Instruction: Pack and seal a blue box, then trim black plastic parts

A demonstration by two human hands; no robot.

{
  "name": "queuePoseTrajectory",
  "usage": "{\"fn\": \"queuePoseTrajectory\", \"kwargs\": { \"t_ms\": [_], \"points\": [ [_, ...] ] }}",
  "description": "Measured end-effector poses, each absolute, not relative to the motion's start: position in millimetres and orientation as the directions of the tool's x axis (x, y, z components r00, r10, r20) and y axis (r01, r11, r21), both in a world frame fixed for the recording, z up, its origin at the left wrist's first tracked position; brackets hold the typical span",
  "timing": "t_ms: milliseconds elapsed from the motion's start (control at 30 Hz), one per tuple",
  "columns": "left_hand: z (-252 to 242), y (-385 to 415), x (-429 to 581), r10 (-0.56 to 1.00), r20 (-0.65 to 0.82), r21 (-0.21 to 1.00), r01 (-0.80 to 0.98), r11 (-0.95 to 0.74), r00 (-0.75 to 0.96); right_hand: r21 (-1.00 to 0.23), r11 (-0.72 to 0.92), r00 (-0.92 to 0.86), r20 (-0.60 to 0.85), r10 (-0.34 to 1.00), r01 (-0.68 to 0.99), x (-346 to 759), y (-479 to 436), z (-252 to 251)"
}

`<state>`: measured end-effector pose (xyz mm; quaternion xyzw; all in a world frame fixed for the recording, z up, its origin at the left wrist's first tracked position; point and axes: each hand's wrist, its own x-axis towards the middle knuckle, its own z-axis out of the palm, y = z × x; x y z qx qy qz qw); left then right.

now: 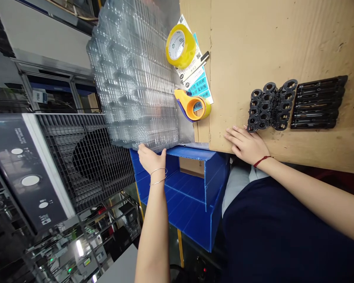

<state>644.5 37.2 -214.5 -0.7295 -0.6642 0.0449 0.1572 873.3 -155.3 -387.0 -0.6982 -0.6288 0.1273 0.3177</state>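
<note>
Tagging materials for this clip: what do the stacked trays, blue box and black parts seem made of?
Stacked trays: clear, glossy, probably thin plastic; see-through with glints.
Blue box: satin, probably corrugated plastic; fluted-looking edges.
Black parts: likely moulded plastic, semi-gloss; soft highlights, coated metal possible.

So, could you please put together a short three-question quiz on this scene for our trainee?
1. Which hand has the red cord around its wrist?
2. True or false: the orange tape dispenser is on the same side of the black parts as the clear plastic trays.
3. The left hand is nearest to: A) the yellow tape roll; B) the clear plastic trays; C) the black parts.

Key: 1. The right hand. 2. True. 3. B.
</note>
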Motion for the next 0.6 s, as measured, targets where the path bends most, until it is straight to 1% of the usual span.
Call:
{"fn": "queuePoseTrajectory", "kwargs": {
  "t_ms": [167,400,533,600],
  "points": [
    [-217.3,38.0,643.5,0.982,0.136,-0.301,0.950,-0.085,0.131,-0.580,-0.012,0.177,0.230,0.957,0.814,873.3,-155.3,-386.5],
    [-221.4,39.9,639.1,0.978,0.149,-0.309,0.946,-0.094,0.146,-0.591,-0.019,0.182,0.217,0.959,0.806,873.6,-155.6,-386.6],
    [-219.7,41.1,636.3,0.977,0.148,-0.299,0.949,-0.105,0.155,-0.583,-0.008,0.182,0.241,0.953,0.812,873.7,-156.4,-387.8],
    [-216.6,42.9,633.4,0.974,0.128,-0.306,0.942,-0.141,0.187,-0.574,-0.008,0.191,0.260,0.947,0.819,873.9,-156.9,-389.0]
  ]
}}
